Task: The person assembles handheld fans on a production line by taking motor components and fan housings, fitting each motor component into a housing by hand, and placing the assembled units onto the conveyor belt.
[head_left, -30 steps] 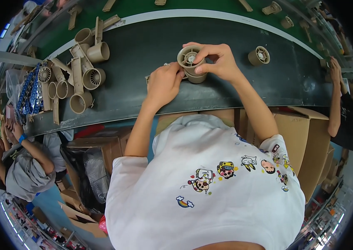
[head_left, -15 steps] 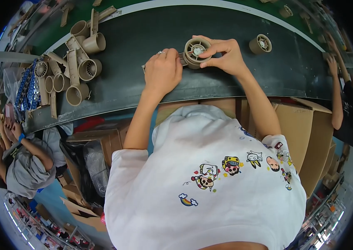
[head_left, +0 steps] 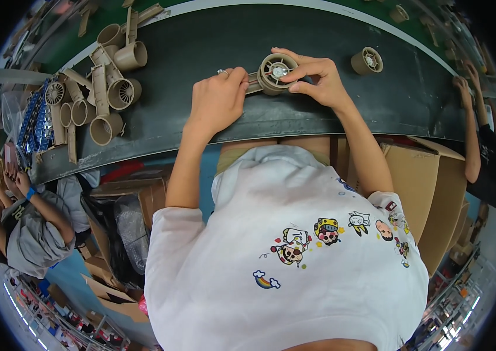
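Note:
A tan plastic fan housing (head_left: pixel 269 86), a short round tube with a spoked ring and a pale silvery part at its centre, is held above the dark belt. My left hand (head_left: pixel 218 100), a ring on one finger, is closed around the flat handle (head_left: pixel 253 85) that sticks out from the housing's left side. The handle's far end is hidden under that hand. My right hand (head_left: pixel 312 76) grips the tube from the right, a finger on the spoked face, the thumb low by the rim. A similar tan round housing (head_left: pixel 367 61) stands apart to the right.
A heap of tan tubes and handle pieces (head_left: pixel 107 88) lies on the belt at left, beside blue wrapped strips (head_left: pixel 36 120). Cardboard boxes (head_left: pixel 406 187) stand below the belt's near edge (head_left: pixel 294 138). Co-workers' arms (head_left: pixel 473 128) show at right and left.
My left hand has slid a little to the left along the handle, baring more of it beside the tube. My right hand stays almost in place on the housing.

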The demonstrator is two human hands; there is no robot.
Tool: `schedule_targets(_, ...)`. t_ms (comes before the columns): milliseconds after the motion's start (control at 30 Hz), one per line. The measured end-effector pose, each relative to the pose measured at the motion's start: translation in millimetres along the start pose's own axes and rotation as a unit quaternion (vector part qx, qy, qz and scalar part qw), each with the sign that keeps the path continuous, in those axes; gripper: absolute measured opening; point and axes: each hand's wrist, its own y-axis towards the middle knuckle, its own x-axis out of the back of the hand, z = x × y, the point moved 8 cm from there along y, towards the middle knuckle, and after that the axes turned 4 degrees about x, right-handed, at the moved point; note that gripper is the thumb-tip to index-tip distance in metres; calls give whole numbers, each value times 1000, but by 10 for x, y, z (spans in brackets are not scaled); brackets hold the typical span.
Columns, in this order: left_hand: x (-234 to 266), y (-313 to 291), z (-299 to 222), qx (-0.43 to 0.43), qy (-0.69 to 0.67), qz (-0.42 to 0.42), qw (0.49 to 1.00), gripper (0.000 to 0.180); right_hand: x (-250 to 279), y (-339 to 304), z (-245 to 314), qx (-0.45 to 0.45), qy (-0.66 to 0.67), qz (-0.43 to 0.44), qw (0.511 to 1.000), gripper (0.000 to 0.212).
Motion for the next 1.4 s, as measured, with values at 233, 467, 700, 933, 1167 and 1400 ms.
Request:
schedule_targets(233,-25,-3,-81,18,39,-68,997,9,13,45,49,-1,-15,13,1000,26)
schedule_targets(467,-64,-29,-99,62,61,-114,990,10,11,32,42,1,-38,12,999,26)
schedule_targets(700,-42,-46,-64,34,71,-118,990,10,5,-8,13,3,-44,-15,999,25)
schedule_targets(933,24,-56,-16,-2,26,-78,997,6,10,-6,-31,5,-31,-3,1000,26)
schedule_targets(1167,78,-125,149,-23,25,-8,999,6,-82,-16,-73,8,-51,50,997,19)
schedule_targets(1400,56,-176,144,-32,-56,-1,998,5,-41,-79,-69,53,-54,1,997,17)
